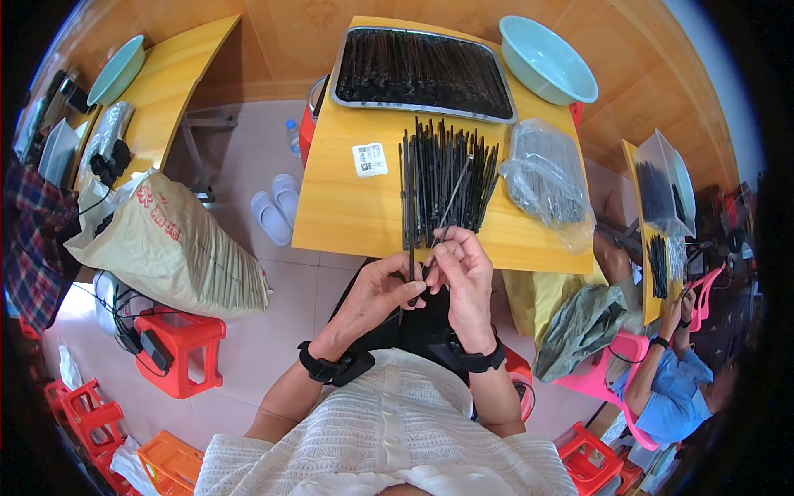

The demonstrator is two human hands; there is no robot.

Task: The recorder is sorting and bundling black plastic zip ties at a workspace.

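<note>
Just off the near edge of the yellow table, my hands meet in front of my body. My left hand [382,291] pinches a dark, thin strip that looks like a black cable tie [411,252], standing upright. Close beside it, my right hand [466,279] pinches another slim cable tie [454,198], which slants up and right across the pile. Where the fingertips come together, the lower ends are partly hidden. Beyond my hands, a loose pile of black cable ties [442,169] lies on the table. A black band is round each wrist.
Behind the pile, a metal tray [424,108] holds many black strips. Right of the pile are a clear plastic bag [547,178] and a pale green basin [548,62]; left is a white label [370,159]. A stuffed sack [169,248] stands left; a co-worker [674,393] sits right.
</note>
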